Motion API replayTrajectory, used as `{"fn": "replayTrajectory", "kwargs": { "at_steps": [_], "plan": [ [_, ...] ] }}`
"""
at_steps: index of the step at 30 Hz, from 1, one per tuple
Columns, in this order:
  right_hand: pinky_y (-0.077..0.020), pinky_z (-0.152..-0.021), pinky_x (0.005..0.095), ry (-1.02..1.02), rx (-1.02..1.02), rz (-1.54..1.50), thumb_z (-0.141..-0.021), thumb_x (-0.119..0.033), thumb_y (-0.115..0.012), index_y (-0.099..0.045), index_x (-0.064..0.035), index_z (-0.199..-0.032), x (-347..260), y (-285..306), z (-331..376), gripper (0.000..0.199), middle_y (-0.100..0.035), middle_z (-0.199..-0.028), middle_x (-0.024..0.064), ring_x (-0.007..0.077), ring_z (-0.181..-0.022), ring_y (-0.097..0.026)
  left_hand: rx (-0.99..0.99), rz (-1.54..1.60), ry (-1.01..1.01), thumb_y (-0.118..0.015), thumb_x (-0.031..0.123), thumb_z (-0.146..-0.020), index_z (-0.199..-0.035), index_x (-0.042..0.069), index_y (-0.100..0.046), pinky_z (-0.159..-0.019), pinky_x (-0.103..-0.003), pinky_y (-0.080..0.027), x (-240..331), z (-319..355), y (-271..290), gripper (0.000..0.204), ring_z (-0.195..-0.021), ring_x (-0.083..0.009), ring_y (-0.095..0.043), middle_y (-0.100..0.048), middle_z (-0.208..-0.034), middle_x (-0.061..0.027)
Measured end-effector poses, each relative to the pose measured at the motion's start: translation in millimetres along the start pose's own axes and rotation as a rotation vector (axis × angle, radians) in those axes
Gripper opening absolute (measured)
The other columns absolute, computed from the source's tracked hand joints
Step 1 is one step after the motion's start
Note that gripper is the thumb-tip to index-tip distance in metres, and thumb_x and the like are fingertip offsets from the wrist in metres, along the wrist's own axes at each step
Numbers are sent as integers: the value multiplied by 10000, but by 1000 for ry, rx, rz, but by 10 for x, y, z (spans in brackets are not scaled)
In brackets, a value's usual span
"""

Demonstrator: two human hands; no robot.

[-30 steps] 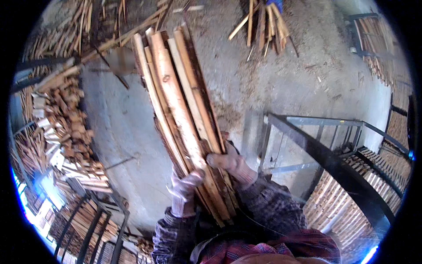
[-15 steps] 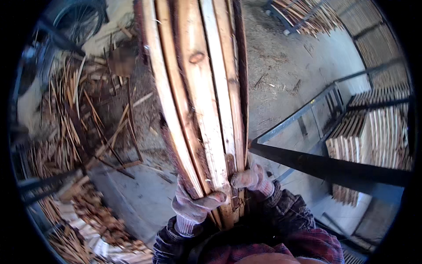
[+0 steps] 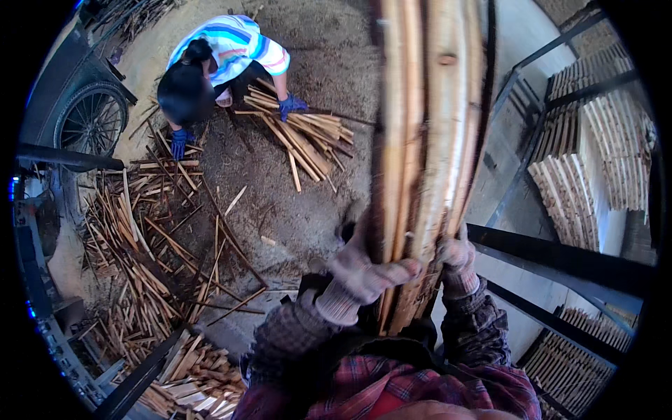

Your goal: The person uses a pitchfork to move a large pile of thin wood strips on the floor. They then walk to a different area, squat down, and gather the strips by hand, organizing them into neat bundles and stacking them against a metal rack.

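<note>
A bundle of long, rough-edged wooden boards (image 3: 437, 133) rises in front of me, its near end close to my body and its far end beyond the top of the view. My left hand (image 3: 371, 269), in a pale work glove, is closed on the bundle's left side, thumb across the boards. On the right side my gloved right hand (image 3: 456, 253) grips the same boards. Some of its fingers are hidden behind the wood.
Ahead left, a person (image 3: 224, 59) in blue gloves bends over a pile of wooden sticks (image 3: 308, 140). Scrap strips (image 3: 140, 259) litter the floor at left, near a spoked wheel (image 3: 91, 122). A dark metal bar (image 3: 560, 259) crosses at right, before stacked boards (image 3: 567, 192).
The bundle and both hands have shifted right in view, still gripped. My view has swung left, and the bending person has come into sight.
</note>
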State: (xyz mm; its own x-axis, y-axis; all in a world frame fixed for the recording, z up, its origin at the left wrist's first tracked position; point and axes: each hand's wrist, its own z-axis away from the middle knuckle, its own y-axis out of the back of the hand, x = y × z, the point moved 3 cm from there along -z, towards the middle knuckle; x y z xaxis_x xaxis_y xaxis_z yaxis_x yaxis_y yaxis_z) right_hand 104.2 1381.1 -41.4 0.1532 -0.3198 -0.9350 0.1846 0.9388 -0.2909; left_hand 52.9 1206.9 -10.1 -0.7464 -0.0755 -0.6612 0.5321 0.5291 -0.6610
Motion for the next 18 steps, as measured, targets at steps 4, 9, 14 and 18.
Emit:
{"fn": "replayTrajectory", "kwargs": {
  "at_steps": [4,9,14,18],
  "plan": [
    [-507,-690,297,67,340,760,-837,-310,-535,-397,16,-1240,9,633,-127,536,-590,-1010,135,202,-803,-607,271,-1287,-467,-637,209,-778,-1350,34,-245,-738,-264,-425,266,-562,-129,714,-892,-200,-491,-426,-1214,-208],
    [-480,-834,427,-173,512,-37,-861,-489,-471,-368,23,-1263,184,1031,-168,660,-538,-1120,202,314,-944,-576,713,-1551,-274,-803,162,-611,-1362,25,-165,-1001,-320,-319,544,-966,-57,995,-1161,-189,-414,-421,-1264,-100],
    [-491,-813,430,-155,575,-76,-834,-525,-490,-382,23,-1251,41,912,-169,697,-555,-1090,196,311,-919,-586,656,-1727,-225,-801,162,-619,-1370,12,-133,-1008,-317,-302,602,-1163,-276,1016,-1173,-202,-407,-421,-1267,-113],
    [-508,-745,375,-41,672,-97,-861,-496,-465,-446,37,-1182,-282,565,-371,623,-588,-999,153,245,-824,-602,541,-1943,-207,-776,134,-659,-1380,31,-126,-973,-309,-346,611,-1235,-588,976,-1162,-199,-427,-420,-1282,-121]
  ]
}}
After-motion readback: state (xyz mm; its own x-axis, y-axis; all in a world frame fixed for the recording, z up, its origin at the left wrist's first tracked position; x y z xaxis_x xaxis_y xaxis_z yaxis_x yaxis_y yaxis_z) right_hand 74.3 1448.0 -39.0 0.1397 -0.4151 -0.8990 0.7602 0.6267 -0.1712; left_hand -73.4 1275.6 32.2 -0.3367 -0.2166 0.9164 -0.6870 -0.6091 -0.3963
